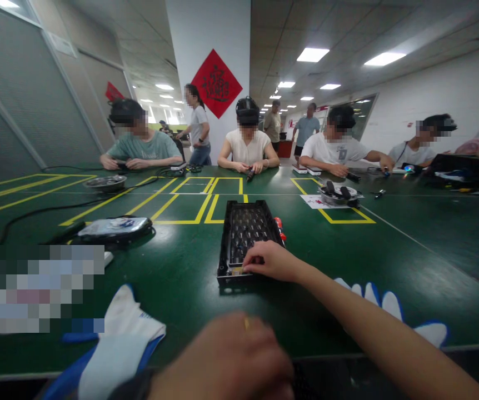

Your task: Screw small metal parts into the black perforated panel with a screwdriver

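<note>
In the middle of the table lies a long black tray (224, 241) with rows of small dark compartments. My right hand (268, 260) is at its near end, fingers curled and pinched together over the near edge. Whatever its fingertips hold, if anything, is hidden. Just left of them, inside the tray, shows a small tan piece (236, 271). My left hand (231, 355) is near the front edge of the table, apart from the tray. It is smeared by motion, its fingers bent downward and mostly hidden. A ring (247, 323) shows on one finger.
Blue-and-white gloves (116, 339) lie at front left, another glove (390, 304) lies right under my forearm. Red round pieces (280, 229) touch the tray's right side. A flat device (114, 226), cables and a metal bowl (105, 183) are left. Several people sit across the table.
</note>
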Demonstrator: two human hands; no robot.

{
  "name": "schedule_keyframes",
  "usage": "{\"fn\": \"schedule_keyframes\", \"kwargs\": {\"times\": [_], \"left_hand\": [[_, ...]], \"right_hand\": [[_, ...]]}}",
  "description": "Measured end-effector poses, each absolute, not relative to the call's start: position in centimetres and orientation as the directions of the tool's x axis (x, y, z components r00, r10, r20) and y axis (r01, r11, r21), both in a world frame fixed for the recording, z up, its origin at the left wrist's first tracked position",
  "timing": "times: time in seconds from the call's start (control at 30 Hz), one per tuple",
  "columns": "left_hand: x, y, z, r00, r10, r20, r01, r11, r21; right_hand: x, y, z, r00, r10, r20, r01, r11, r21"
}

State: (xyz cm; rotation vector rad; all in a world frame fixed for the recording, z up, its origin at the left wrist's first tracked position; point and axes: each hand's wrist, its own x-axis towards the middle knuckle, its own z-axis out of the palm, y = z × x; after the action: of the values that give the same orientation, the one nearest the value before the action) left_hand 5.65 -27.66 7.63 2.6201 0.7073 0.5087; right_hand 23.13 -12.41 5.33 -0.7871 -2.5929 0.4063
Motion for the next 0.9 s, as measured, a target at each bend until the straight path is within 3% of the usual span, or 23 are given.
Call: {"fn": "schedule_keyframes", "kwargs": {"times": [0.1,0.2,0.37,0.47,0.6,0.9], "left_hand": [[4.8,-18.4,9.7,0.528,0.716,0.457,0.592,-0.696,0.407],[3.6,-9.0,7.9,0.238,0.766,0.597,0.717,-0.554,0.424],[1.4,-0.5,1.9,-0.018,0.891,0.454,0.673,-0.325,0.665],[0.8,0.3,0.2,0.073,0.922,0.379,0.587,-0.347,0.731],[0.9,0.0,-0.1,0.217,0.893,0.393,0.611,-0.439,0.659],[0.9,-0.2,-0.1,0.248,0.882,0.400,0.647,-0.458,0.610]], "right_hand": [[23.1,-12.4,5.2,-0.754,0.588,0.293,0.475,0.796,-0.376],[23.1,-12.4,5.3,-0.756,0.588,0.287,0.474,0.794,-0.380],[23.1,-12.5,5.6,-0.766,0.583,0.270,0.471,0.795,-0.382],[23.1,-12.7,5.9,-0.767,0.585,0.264,0.474,0.794,-0.381],[23.1,-12.7,6.0,-0.767,0.593,0.246,0.465,0.777,-0.424],[23.1,-12.4,5.6,-0.762,0.595,0.256,0.467,0.778,-0.420]]}}
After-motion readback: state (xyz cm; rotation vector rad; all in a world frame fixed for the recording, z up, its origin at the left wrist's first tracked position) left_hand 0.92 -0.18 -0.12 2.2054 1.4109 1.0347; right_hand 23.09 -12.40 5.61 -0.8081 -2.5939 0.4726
